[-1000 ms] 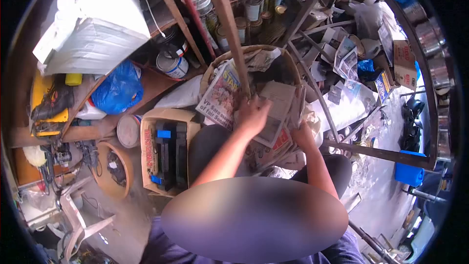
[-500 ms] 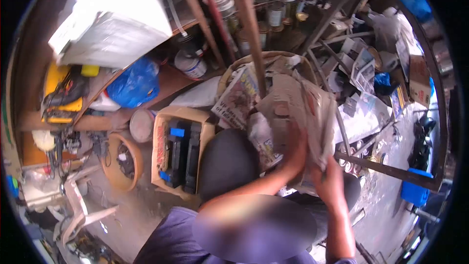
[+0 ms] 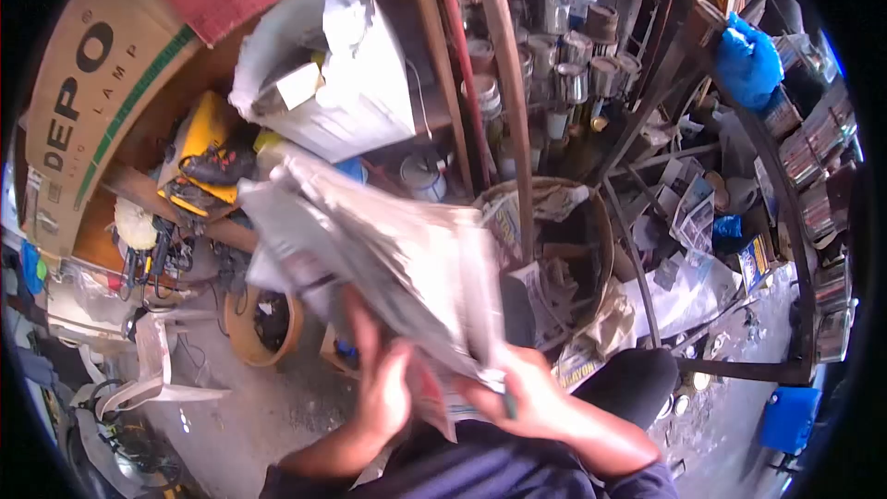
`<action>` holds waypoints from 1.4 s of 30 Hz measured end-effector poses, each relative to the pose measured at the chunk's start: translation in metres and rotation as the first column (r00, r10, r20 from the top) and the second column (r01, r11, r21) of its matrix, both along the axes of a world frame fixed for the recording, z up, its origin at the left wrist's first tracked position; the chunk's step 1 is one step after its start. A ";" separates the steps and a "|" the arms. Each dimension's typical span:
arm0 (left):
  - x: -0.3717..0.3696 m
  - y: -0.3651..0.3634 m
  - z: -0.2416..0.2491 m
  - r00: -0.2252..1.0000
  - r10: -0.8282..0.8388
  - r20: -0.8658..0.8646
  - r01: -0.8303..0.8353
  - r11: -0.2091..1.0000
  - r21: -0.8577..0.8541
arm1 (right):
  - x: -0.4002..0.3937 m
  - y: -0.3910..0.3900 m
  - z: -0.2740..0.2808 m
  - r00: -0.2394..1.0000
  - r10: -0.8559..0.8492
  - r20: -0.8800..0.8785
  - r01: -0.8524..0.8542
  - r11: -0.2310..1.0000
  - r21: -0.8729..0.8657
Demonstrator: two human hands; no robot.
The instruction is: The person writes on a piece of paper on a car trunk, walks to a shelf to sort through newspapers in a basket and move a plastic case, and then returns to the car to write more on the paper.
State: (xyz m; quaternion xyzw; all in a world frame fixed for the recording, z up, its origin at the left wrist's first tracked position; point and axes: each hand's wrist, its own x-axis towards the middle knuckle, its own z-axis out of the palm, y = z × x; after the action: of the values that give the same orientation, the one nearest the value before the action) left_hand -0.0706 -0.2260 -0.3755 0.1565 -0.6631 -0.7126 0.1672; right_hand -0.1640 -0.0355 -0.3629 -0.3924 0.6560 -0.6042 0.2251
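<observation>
A thick bundle of newspapers (image 3: 388, 249), blurred by motion, is held up in front of my body. My left hand (image 3: 383, 388) grips its lower left side, with the fingers partly hidden behind the sheets. At the lower right corner, my right hand (image 3: 522, 393) is closed around the edge of the bundle. Just beyond the bundle stands a round bin (image 3: 605, 222) with some loose papers at its sides. Crumpled brown paper (image 3: 614, 319) and a newspaper sheet lie against its near rim.
Wooden posts (image 3: 510, 83) and a metal frame (image 3: 739, 370) stand around the bin. Tin cans (image 3: 573, 83) fill shelves behind. On the left are a white bag (image 3: 346, 111), a DEPO carton (image 3: 102, 83), an orange pot (image 3: 263, 351) and a broken white chair (image 3: 152, 379).
The newspaper bundle has come up out of the bin area and swung left, nearer my body, with both hands on it. The view has tilted up, bringing in the upper cartons.
</observation>
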 end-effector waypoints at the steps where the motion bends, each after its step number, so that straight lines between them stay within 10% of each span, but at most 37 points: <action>1: 0.014 -0.018 -0.007 0.992 0.104 0.067 -0.079 0.950 -0.302 | -0.003 -0.024 -0.010 0.990 0.055 0.133 -0.046 0.997 -0.069; 5: 0.042 -0.079 -0.057 0.750 0.459 0.476 0.082 0.650 -0.755 | -0.014 -0.117 -0.123 0.898 0.173 0.404 -0.136 0.984 -0.117; 8: 0.041 -0.131 -0.143 0.481 0.530 0.698 0.399 0.577 -0.713 | -0.023 -0.173 -0.241 0.793 -0.018 0.609 -0.165 0.956 0.244; 9: 0.054 -0.149 -0.208 0.514 0.607 0.606 0.415 0.442 -0.795 | -0.020 -0.183 -0.289 0.981 -0.072 0.177 0.009 0.943 0.332; 11: 0.068 -0.157 -0.288 0.659 0.667 0.347 0.215 0.275 -0.937 | -0.021 -0.176 -0.293 0.985 -0.130 0.116 0.047 0.839 0.542; 19: 0.049 -0.142 -0.236 0.647 0.600 0.471 0.196 0.466 -0.863 | -0.041 -0.162 -0.266 0.987 -0.161 -0.013 0.128 0.732 0.669; 21: 0.045 -0.154 -0.226 0.594 0.709 0.379 0.054 0.436 -0.899 | -0.047 -0.150 -0.230 0.965 -0.249 -0.085 0.257 0.817 0.517; 22: 0.044 -0.162 -0.238 0.567 0.795 0.216 0.077 0.210 -0.975 | -0.055 -0.139 -0.221 0.962 -0.262 -0.080 0.271 0.874 0.402; 27: 0.035 -0.160 -0.286 0.491 0.749 0.446 0.238 0.377 -0.895 | -0.075 -0.062 -0.147 0.958 -0.252 -0.136 0.280 0.927 0.251; 42: 0.031 -0.185 -0.265 0.530 0.696 0.484 0.299 0.380 -0.875 | -0.066 0.023 -0.186 0.913 -0.038 -0.407 0.149 0.959 0.243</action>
State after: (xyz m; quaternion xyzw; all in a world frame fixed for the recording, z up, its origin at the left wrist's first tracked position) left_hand -0.0400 -0.4111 -0.6406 0.4432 -0.8956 -0.0386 -0.0047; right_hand -0.2303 -0.0127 -0.5493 -0.4408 0.7819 -0.4273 0.1086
